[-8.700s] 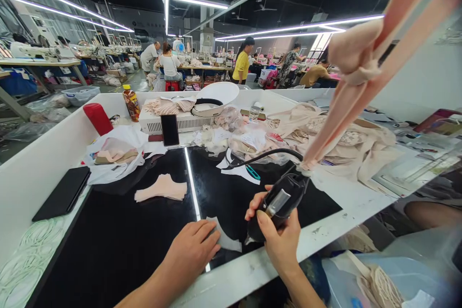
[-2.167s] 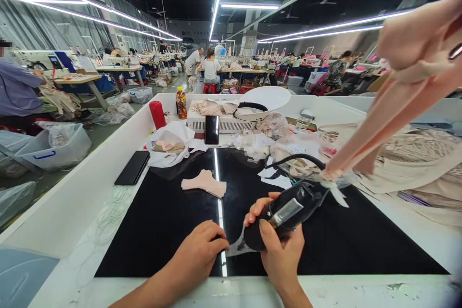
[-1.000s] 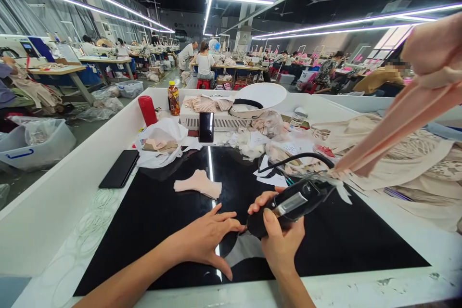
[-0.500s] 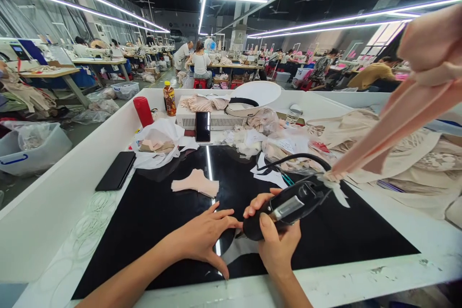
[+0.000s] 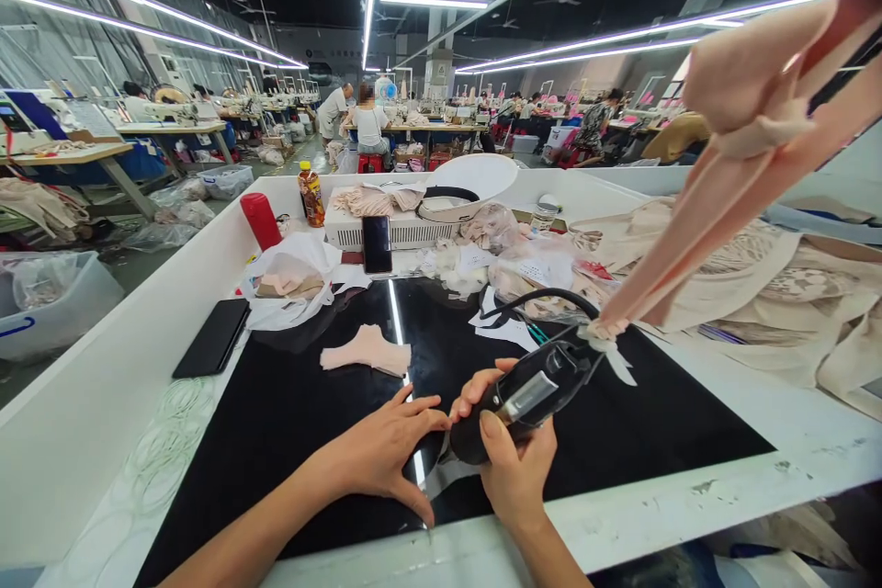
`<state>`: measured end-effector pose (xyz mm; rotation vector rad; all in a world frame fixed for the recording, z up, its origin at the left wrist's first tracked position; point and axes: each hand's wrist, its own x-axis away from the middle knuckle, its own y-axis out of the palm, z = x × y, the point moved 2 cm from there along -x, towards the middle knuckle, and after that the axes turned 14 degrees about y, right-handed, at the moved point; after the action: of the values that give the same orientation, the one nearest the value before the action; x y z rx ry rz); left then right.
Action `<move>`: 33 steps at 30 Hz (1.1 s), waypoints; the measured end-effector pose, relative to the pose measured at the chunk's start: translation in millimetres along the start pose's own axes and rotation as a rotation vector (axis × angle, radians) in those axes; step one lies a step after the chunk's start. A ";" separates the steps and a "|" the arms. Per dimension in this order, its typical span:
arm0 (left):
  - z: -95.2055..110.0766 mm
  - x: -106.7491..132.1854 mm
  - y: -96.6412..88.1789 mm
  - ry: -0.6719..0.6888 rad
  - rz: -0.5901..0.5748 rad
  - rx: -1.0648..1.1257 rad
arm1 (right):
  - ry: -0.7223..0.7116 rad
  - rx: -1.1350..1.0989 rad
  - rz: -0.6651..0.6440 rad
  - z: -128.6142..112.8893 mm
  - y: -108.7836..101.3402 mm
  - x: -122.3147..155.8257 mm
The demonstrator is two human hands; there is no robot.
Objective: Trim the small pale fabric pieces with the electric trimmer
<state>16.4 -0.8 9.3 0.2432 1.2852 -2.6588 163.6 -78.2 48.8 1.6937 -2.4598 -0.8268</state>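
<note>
My right hand [image 5: 514, 464] is wrapped around a black corded hand tool [image 5: 534, 395] with a grey panel on its body. Pale pink fabric strips [image 5: 682, 230] are knotted to its rear end and run up to the right. To its left, my left hand [image 5: 390, 446] lies palm down with fingers spread on the black work surface [image 5: 276, 450], fingertips close to the tool's front. Between the hands shows a thin greyish piece [image 5: 451, 475], partly hidden. Just beyond my left hand lies a pale pink stack of cut fabric [image 5: 367, 350].
White walls [image 5: 138, 349] edge the table. Toward the back are a phone [image 5: 377, 244], a white vented box [image 5: 344, 225], a drink bottle [image 5: 310, 195] and bagged fabric [image 5: 293, 280]. A black flat case [image 5: 212, 337] sits left; beige fabric piles [image 5: 744, 266] lie right.
The view has turned slightly right, so the surroundings sit further left. Both hands keep nearly the same pose, and my right hand still holds the tool.
</note>
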 end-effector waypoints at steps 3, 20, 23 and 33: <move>0.9 -0.9 -0.7 0.007 -0.024 -0.027 | 0.017 0.011 -0.017 2.9 1.0 5.1; 9.0 -7.0 -7.5 -0.037 -0.074 -0.009 | 0.045 0.037 -0.026 15.5 5.4 18.4; 7.6 -7.0 -6.9 -0.035 -0.081 -0.011 | 0.065 0.063 -0.004 17.9 6.1 18.2; 5.0 3.9 -5.6 0.015 0.014 -0.035 | -0.017 0.073 0.041 -18.1 -12.4 3.6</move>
<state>11.0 -1.6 15.8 0.2663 1.3276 -2.6254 178.7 -91.8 57.8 1.6592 -2.5565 -0.7596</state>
